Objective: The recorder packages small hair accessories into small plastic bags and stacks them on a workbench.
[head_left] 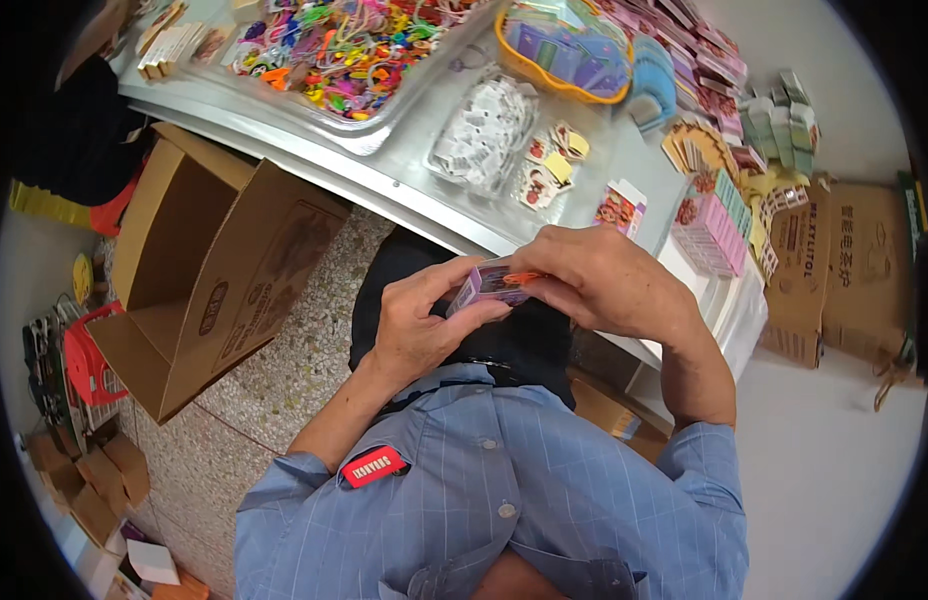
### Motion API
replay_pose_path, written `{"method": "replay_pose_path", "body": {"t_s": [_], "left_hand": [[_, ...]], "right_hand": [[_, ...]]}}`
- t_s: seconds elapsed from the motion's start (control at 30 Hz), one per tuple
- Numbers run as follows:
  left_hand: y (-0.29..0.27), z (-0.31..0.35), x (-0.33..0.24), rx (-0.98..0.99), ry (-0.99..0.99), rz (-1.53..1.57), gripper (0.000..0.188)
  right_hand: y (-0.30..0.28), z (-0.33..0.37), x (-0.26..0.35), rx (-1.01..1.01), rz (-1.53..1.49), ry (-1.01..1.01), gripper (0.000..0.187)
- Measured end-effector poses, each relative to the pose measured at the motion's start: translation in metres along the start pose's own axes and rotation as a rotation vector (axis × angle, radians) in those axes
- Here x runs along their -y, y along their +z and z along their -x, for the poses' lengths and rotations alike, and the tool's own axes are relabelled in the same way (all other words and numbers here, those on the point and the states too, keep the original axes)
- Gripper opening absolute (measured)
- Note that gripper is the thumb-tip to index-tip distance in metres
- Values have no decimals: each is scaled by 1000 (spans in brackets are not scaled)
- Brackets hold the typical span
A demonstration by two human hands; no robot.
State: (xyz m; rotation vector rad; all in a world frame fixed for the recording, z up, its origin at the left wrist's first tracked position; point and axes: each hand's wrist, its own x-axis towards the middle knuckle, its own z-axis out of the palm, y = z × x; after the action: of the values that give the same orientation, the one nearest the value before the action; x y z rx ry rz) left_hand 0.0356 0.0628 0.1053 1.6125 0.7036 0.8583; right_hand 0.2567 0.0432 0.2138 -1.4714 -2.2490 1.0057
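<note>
Box (468, 292), small and of purple colour, is held before the person's waist, near the table's edge. The left hand (414, 312) has a firm grip of it, with the thumb along the near side and the other fingers curled about its left end. The right hand (602, 278) is at the other end of this box, its fingers bent and nearly together, beside a small orange piece (521, 278); whether they pinch this piece, I cannot tell, and its kind is also not clear.

On the table (404, 190) stands a large clear tray (372, 138), full of many-coloured trinkets (354, 55). Next to it, a smaller clear tray (436, 165) contains white packets (484, 125), and small printed cards (554, 168) lie just beside. Behind these is a yellow-rimmed basket (584, 95) with purple pieces (589, 62). An open brown carton (249, 285) stands at the left.
</note>
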Motion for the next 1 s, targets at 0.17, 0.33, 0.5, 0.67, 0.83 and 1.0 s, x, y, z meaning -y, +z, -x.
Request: {"method": "replay_pose_path", "body": {"t_s": [0.17, 0.33, 0.5, 0.67, 0.83, 1.0], "left_hand": [[24, 13, 8, 72, 12, 119, 43], [42, 30, 21, 109, -49, 189, 42], [69, 49, 49, 171, -198, 326, 40], [92, 60, 65, 425, -390, 417, 37], [96, 63, 83, 540, -602, 514, 33], [82, 60, 78, 602, -473, 213, 34]], "right_hand": [[29, 43, -2, -199, 13, 58, 27], [60, 77, -1, -409, 83, 95, 28], [117, 127, -27, -762, -798, 575, 20], [195, 157, -49, -739, -1343, 687, 25], [233, 169, -70, -735, -1768, 604, 32], [229, 158, -68, -721, -1550, 560, 25]]}}
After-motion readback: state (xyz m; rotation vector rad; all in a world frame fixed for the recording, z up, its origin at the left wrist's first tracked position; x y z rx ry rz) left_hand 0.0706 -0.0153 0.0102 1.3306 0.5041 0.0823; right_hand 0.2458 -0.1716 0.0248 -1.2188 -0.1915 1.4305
